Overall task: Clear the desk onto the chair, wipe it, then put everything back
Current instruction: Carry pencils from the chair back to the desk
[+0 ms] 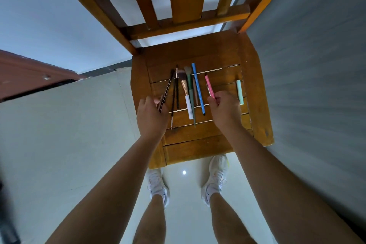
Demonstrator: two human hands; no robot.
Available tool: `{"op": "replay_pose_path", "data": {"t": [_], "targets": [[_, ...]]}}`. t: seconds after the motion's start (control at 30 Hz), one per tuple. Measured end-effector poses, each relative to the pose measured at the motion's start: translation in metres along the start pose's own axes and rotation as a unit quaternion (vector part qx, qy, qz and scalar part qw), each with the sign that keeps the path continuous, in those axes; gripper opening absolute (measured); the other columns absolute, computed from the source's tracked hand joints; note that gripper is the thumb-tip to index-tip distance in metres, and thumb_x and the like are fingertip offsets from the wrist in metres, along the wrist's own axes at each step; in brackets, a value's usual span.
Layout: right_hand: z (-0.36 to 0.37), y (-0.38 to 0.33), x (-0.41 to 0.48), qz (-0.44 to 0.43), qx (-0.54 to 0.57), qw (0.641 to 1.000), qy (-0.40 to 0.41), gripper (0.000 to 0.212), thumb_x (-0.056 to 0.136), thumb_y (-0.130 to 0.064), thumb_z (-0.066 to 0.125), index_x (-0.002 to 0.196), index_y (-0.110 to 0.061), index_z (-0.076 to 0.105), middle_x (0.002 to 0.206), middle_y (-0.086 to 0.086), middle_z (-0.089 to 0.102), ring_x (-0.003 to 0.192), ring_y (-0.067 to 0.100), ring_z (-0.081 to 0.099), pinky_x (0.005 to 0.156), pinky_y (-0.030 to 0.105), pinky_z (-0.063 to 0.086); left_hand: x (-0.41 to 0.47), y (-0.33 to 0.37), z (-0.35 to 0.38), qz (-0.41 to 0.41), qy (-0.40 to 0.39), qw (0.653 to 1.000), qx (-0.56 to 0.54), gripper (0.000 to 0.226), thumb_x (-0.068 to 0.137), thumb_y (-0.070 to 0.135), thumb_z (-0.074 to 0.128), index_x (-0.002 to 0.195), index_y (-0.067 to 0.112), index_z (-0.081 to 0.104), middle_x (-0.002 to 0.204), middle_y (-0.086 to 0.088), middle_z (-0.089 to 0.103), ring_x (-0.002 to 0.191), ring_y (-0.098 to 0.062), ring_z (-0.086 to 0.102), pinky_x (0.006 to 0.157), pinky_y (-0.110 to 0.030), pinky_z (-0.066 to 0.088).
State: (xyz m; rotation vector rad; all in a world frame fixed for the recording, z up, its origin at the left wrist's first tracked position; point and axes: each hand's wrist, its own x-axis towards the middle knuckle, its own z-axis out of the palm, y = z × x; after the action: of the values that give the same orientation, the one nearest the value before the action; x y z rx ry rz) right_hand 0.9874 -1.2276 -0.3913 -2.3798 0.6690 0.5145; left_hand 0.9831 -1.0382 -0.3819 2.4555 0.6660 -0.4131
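At the frame's centre the chair seat point(255, 89) carried a row of makeup brushes point(184, 87), a blue pen point(198, 89) and, furthest right, a mint tube point(239, 92). The left hand point(151, 114) pinched the lower end of a thin dark pencil point(166, 90) at the row's left; the right hand point(224, 110) pinched a pink pen point(209, 86).

Both bare forearms are extended forward and down, roughly parallel, backs of the hands turned up. Left hand point(151, 114): fingers are curled, and a thin dark stick point(167, 87) is pinched at its near end. Right hand point(225, 112): fingers are curled, and a pink pen point(209, 85) is pinched at its near end. The hands are held well apart, level with each other.
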Motion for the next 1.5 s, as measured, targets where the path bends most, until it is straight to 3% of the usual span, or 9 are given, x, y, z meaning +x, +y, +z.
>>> {"op": "replay_pose_path", "data": {"t": [0.17, 0.43, 0.57, 0.7, 0.77, 1.07, 1.2, 1.3, 1.5], "targets": [[0.000, 0.008, -0.012, -0.005, -0.004, 1.000, -0.002, 0.021, 0.100, -0.035, 0.058, 0.109, -0.018, 0.067, 0.096, -0.001, 0.069, 0.078, 0.011, 0.062, 0.060, 0.019, 0.046, -0.001, -0.002, -0.004, 0.001, -0.006, 0.998, -0.055, 0.014, 0.089, 0.012, 0.070, 0.101, 0.014, 0.064, 0.102, 0.001, 0.068, 0.091, -0.015, 0.060, 0.075, -0.024, 0.043], [-0.028, 0.008, -0.043, -0.017, 0.034, 0.999, 0.038, 0.025, 0.096, -0.050, 0.060, 0.107, -0.029, 0.065, 0.090, -0.019, 0.060, 0.077, 0.005, 0.057, 0.058, 0.015, 0.037, -0.022, 0.001, -0.036, -0.025, 0.001, 0.989, -0.145, 0.007, 0.090, 0.020, 0.071, 0.096, 0.019, 0.068, 0.098, 0.006, 0.070, 0.083, -0.007, 0.061, 0.071, -0.011, 0.039], [-0.072, -0.043, -0.074, -0.064, 0.111, 0.991, 0.021, 0.020, 0.094, -0.050, 0.062, 0.098, -0.031, 0.064, 0.082, -0.023, 0.063, 0.075, 0.000, 0.062, 0.059, 0.015, 0.042, -0.053, 0.030, -0.105, -0.010, 0.035, 0.973, -0.229, 0.011, 0.089, 0.031, 0.073, 0.092, 0.029, 0.062, 0.084, 0.022, 0.062, 0.074, 0.003, 0.060, 0.070, -0.013, 0.042], [-0.137, -0.129, -0.126, -0.171, 0.159, 0.972, -0.025, 0.031, 0.092, -0.055, 0.060, 0.104, -0.027, 0.069, 0.087, -0.013, 0.070, 0.078, 0.009, 0.067, 0.065, 0.023, 0.055, -0.093, 0.066, -0.222, 0.034, 0.101, 0.953, -0.285, 0.012, 0.087, 0.024, 0.076, 0.094, 0.024, 0.066, 0.086, 0.012, 0.069, 0.080, -0.009, 0.067, 0.072, -0.024, 0.055], [-0.167, -0.176, -0.163, -0.229, 0.174, 0.957, -0.043, 0.026, 0.092, -0.055, 0.062, 0.100, -0.031, 0.067, 0.086, -0.016, 0.069, 0.076, 0.007, 0.067, 0.063, 0.020, 0.054, -0.122, 0.071, -0.288, 0.042, 0.149, 0.939, -0.308, 0.015, 0.084, 0.019, 0.078, 0.093, 0.022, 0.067, 0.084, 0.012, 0.069, 0.078, -0.007, 0.067, 0.071, -0.019, 0.054], [-0.203, -0.325, -0.386, -0.481, 0.175, 0.829, -0.225, 0.009, 0.089, -0.045, 0.070, 0.086, -0.038, 0.065, 0.079, -0.020, 0.069, 0.080, -0.010, 0.062, 0.068, 0.006, 0.043, -0.354, -0.032, -0.503, -0.037, 0.435, 0.821, -0.369, 0.022, 0.081, 0.012, 0.079, 0.084, 0.030, 0.065, 0.075, 0.015, 0.069, 0.060, 0.002, 0.062, 0.055, -0.012, 0.048], [-0.185, -0.367, -0.523, -0.572, 0.150, 0.751, -0.294, 0.008, 0.089, -0.035, 0.074, 0.085, -0.036, 0.067, 0.077, -0.021, 0.070, 0.069, -0.003, 0.065, 0.063, 0.008, 0.044, -0.492, -0.112, -0.569, -0.090, 0.564, 0.746, -0.343, 0.019, 0.081, 0.010, 0.080, 0.086, 0.023, 0.066, 0.074, 0.011, 0.068, 0.061, 0.005, 0.061, 0.054, -0.007, 0.045], [-0.149, -0.387, -0.638, -0.630, 0.148, 0.685, -0.334, 0.009, 0.087, -0.037, 0.075, 0.088, -0.030, 0.070, 0.074, -0.014, 0.072, 0.067, 0.000, 0.066, 0.064, 0.017, 0.047, -0.597, -0.181, -0.590, -0.131, 0.633, 0.698, -0.307, 0.017, 0.080, 0.011, 0.080, 0.089, 0.017, 0.067, 0.074, 0.007, 0.069, 0.061, 0.003, 0.061, 0.056, -0.011, 0.048], [-0.034, -0.345, -0.892, -0.677, 0.113, 0.556, -0.468, 0.012, 0.090, -0.041, 0.072, 0.095, -0.031, 0.069, 0.080, -0.016, 0.071, 0.077, -0.001, 0.067, 0.070, 0.015, 0.051, -0.795, -0.333, -0.568, -0.234, 0.729, 0.571, -0.296, 0.019, 0.080, 0.019, 0.082, 0.086, 0.027, 0.066, 0.077, 0.007, 0.071, 0.066, -0.008, 0.066, 0.062, -0.020, 0.051]]}}
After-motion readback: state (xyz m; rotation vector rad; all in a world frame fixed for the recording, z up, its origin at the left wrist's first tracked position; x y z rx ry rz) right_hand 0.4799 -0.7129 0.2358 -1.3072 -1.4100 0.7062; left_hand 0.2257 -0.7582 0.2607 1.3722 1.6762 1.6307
